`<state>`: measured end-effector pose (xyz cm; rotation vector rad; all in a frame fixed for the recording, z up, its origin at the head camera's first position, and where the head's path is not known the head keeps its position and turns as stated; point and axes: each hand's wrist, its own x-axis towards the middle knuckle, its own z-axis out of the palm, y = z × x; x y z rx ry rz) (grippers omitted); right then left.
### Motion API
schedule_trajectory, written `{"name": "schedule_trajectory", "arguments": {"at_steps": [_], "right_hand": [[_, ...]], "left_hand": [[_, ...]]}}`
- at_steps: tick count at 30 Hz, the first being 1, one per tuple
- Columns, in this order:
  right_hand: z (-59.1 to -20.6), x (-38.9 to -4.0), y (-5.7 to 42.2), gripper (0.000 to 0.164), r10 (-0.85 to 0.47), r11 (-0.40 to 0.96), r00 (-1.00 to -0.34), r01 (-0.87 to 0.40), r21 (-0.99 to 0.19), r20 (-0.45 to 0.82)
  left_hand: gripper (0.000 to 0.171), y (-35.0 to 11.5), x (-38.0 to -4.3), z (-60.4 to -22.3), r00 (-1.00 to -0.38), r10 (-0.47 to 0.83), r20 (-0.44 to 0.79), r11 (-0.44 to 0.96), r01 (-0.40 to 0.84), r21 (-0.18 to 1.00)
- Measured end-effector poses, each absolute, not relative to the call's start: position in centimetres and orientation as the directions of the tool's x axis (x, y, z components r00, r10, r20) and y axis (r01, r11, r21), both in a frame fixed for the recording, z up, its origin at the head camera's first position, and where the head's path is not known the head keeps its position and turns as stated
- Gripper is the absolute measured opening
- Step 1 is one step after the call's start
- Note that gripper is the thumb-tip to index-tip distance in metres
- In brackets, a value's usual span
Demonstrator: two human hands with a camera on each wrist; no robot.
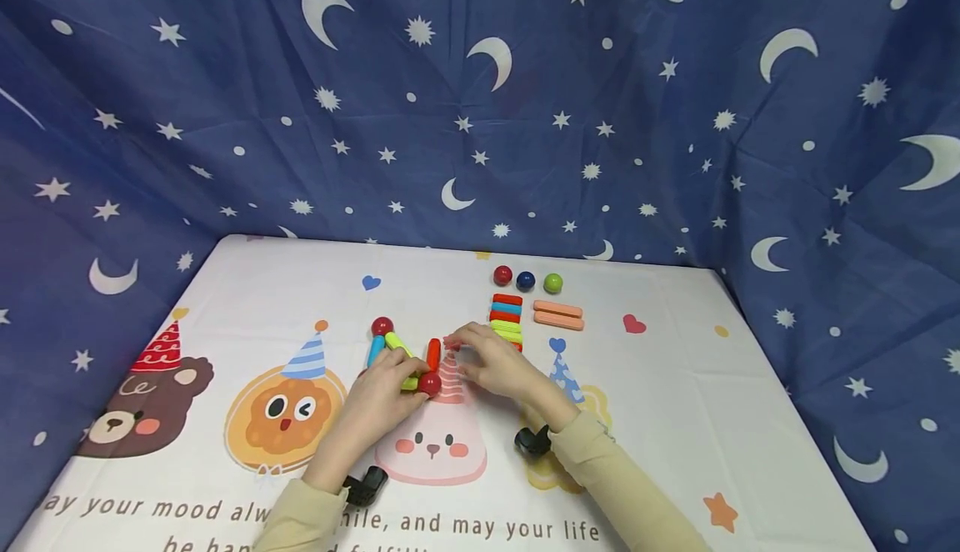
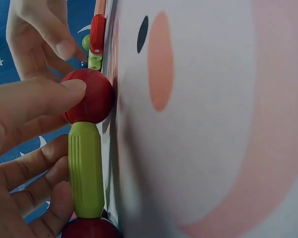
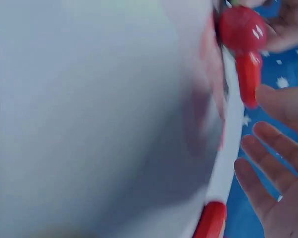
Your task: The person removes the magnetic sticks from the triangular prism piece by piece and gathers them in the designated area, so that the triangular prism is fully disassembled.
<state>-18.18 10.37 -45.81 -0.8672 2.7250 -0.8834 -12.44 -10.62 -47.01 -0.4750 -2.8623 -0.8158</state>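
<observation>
Curtained-off nook: starry drapes [image 1: 540, 77], cartoon-print tablecloth [image 1: 667, 435]

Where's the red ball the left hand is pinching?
In the head view, the red ball sits just left of centre between the left hand and right hand, at the near end of an orange-red stick.

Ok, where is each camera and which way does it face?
Head: worn there, facing forward and down at a cartoon-print tablecloth; left hand, right hand and beige sleeves show.
Left wrist: worn there, facing a ribbed yellow-green rod; left hand near, right hand beyond.
Right wrist: worn there, facing a red rod; right hand near, part of the left beyond.
Both wrist views share the red ball the left hand pinches.
</observation>
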Motion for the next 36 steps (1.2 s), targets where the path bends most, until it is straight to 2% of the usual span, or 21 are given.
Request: {"name": "schedule_trajectory", "arguments": {"at_steps": [5,10,15,23,29,36], "right_hand": [[-46.6,-18.3,8.8,0.046,-0.654,0.650,-0.756,-0.536,-0.539,-0.037],[-46.9,-18.6,8.5,0.036,-0.681,0.639,-0.731,-0.565,-0.522,-0.043],[-47.1,-18.7,8.6,0.026,-0.682,0.643,-0.731,-0.589,-0.491,-0.016],[-47.0,-18.3,8.9,0.021,-0.681,0.670,-0.732,-0.631,-0.391,0.015],[-46.7,-17.8,9.1,0.022,-0.663,0.717,-0.749,-0.626,-0.306,-0.022],[-46.4,-17.0,9.3,0.022,-0.635,0.731,-0.770,-0.571,-0.374,-0.066]], "left_hand": [[0.030,-10.4,-12.4,-47.3,-0.940,0.260,0.219,0.799,0.337,0.498],[0.030,-10.1,-12.4,-47.5,-0.939,0.259,0.225,0.796,0.339,0.502],[0.029,-10.0,-12.3,-47.5,-0.940,0.253,0.229,0.794,0.337,0.505],[0.029,-10.1,-12.4,-47.6,-0.937,0.254,0.240,0.785,0.345,0.515],[0.028,-10.3,-12.3,-47.6,-0.936,0.244,0.253,0.790,0.343,0.507],[0.029,-10.5,-12.4,-47.4,-0.945,0.233,0.232,0.798,0.321,0.510]]}}
